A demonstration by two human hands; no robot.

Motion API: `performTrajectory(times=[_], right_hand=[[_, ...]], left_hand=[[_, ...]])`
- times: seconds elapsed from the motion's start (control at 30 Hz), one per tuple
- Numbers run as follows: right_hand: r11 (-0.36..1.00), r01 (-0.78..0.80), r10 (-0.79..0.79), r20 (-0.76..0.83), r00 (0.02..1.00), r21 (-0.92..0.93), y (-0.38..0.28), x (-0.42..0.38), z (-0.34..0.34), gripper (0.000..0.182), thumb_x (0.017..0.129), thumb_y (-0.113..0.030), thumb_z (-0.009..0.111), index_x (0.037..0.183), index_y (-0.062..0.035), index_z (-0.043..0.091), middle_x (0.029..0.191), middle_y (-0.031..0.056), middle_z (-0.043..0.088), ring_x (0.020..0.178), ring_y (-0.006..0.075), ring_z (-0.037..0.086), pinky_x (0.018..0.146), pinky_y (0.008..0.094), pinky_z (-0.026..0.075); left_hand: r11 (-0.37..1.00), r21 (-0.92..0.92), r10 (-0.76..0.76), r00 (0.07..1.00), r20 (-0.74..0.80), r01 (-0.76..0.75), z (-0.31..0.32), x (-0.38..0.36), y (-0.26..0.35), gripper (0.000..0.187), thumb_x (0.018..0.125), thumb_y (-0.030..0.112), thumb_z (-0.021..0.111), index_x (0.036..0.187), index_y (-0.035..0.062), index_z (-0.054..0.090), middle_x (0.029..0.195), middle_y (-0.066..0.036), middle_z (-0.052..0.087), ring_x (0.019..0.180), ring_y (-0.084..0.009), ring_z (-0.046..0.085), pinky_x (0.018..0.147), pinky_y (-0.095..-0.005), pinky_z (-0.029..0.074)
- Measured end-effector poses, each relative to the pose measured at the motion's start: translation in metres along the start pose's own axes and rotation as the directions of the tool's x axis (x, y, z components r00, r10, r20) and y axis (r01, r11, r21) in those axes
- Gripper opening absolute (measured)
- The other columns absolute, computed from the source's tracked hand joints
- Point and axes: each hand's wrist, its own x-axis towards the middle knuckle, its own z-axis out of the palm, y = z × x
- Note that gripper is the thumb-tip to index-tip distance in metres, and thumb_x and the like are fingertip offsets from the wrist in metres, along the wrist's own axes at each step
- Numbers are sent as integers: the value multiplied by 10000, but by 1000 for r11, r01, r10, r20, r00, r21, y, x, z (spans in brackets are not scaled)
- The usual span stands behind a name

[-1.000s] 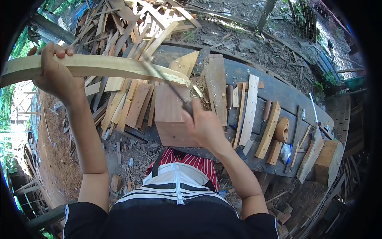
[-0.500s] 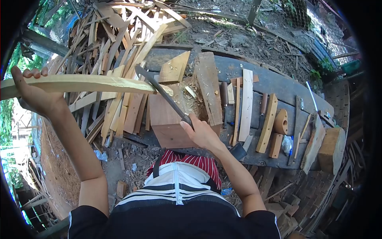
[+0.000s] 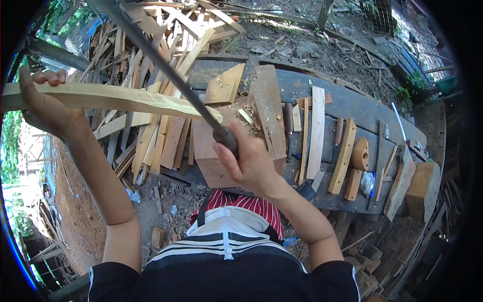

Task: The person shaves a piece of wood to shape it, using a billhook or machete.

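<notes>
Head view: left hand [image 3: 50, 108], left of frame, fingers closed round the stick [image 3: 141, 100], which runs from the left edge to mid-frame. Right hand [image 3: 251, 163], centre, is wrapped round the handle of a knife [image 3: 156, 60]. Main change: half a second ago the knife lay across the stick's right end; now it is lifted, blade slanting large to the top edge, upper left. Reads as a pause between strokes, with no cut going on at this instant. The stick's right end shows a rough, pale shaved face, over or against the back of the block [image 3: 216, 166]; cannot tell whether they touch. The raised blade crosses in front of the stick and hides a little of it near that end. Close beyond: a wedge [image 3: 225, 84] and a slab [image 3: 269, 105], both crowding the far side of the block, with chips [image 3: 245, 117] between. Offcuts [image 3: 196, 53] heap up behind the stick, upper left. Right of centre, along the bench [image 3: 362, 118]: a handled tool [image 3: 289, 118], a pale strip [image 3: 316, 131], a holed bar [image 3: 342, 156], all well apart from the left hand. Striped cloth [image 3: 241, 204] just below the block, lower centre, near the work.
</notes>
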Motion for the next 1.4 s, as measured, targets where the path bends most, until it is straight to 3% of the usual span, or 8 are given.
performTrajectory(times=[0.2, 0.33, 0.53, 0.67, 0.83, 1.13, 1.27, 1.4], right_hand=[[884, -435, 466, 239, 852, -172, 43, -17, 15, 379, 963, -375, 482, 1017, -2, 514, 801, 280, 633, 781, 478, 621, 710, 517, 468], [972, -228, 233, 249, 940, -52, 0, 14, -6, 374, 975, -368, 506, 1059, -5, 532, 652, 150, 526, 545, 288, 537, 565, 407, 426], [982, 187, -182, -110, 977, 38, -58, 25, -21, 309, 919, -240, 606, 1080, -20, 460, 658, 186, 601, 580, 394, 623, 494, 437, 462], [836, -333, 411, 97, 906, -435, 46, -18, 22, 408, 960, -355, 500, 1152, 4, 466, 741, 250, 635, 725, 458, 643, 632, 528, 487], [844, -457, 512, 167, 843, -280, 53, -21, 2, 444, 970, -395, 464, 1114, 25, 481, 766, 288, 623, 807, 484, 621, 718, 527, 458], [997, 54, -59, -106, 993, -47, -35, 5, -27, 286, 950, -271, 552, 1036, -25, 433, 686, 231, 600, 565, 421, 602, 486, 462, 436], [857, -399, 453, 106, 885, -325, 53, -18, 8, 370, 970, -352, 479, 1057, 7, 461, 744, 269, 628, 750, 473, 632, 671, 541, 485], [858, -457, 493, 125, 861, -233, 68, -24, 7, 421, 975, -388, 447, 1068, 20, 485, 777, 299, 630, 813, 503, 620, 738, 567, 469]], left_hand=[[990, -56, -134, 982, -133, 128, -31, -12, -8, 272, 815, -53, 512, 1041, 76, 433, 715, -13, 373, 604, -120, 431, 579, -306, 417], [996, -43, -78, 996, -43, 76, -36, -5, -12, 302, 794, -54, 548, 1041, 52, 411, 698, -19, 390, 566, -119, 450, 550, -330, 433], [998, 25, -59, 994, -88, 62, -10, -13, -5, 122, 808, 1, 553, 777, 44, 443, 727, -36, 372, 600, -137, 442, 562, -318, 427], [996, 13, -89, 994, -66, 90, -15, -16, -3, 131, 797, -15, 554, 809, 39, 436, 723, -39, 367, 590, -141, 442, 555, -322, 428], [997, 14, -75, 993, -88, 77, -35, -11, -12, 277, 802, -53, 515, 1046, 45, 432, 695, -27, 405, 556, -124, 473, 511, -328, 445], [997, 49, -50, 998, -34, 52, -14, -3, -9, 222, 859, -41, 539, 1049, 36, 454, 714, -35, 412, 577, -135, 465, 538, -343, 436], [994, 88, -63, 996, -63, 68, -6, -5, -22, 184, 855, -39, 512, 1004, 48, 449, 697, -26, 405, 577, -135, 466, 536, -351, 438], [992, 20, -119, 988, -103, 121, -18, -3, -31, 139, 839, -35, 518, 919, 55, 450, 668, -9, 401, 549, -119, 469, 500, -338, 426]])
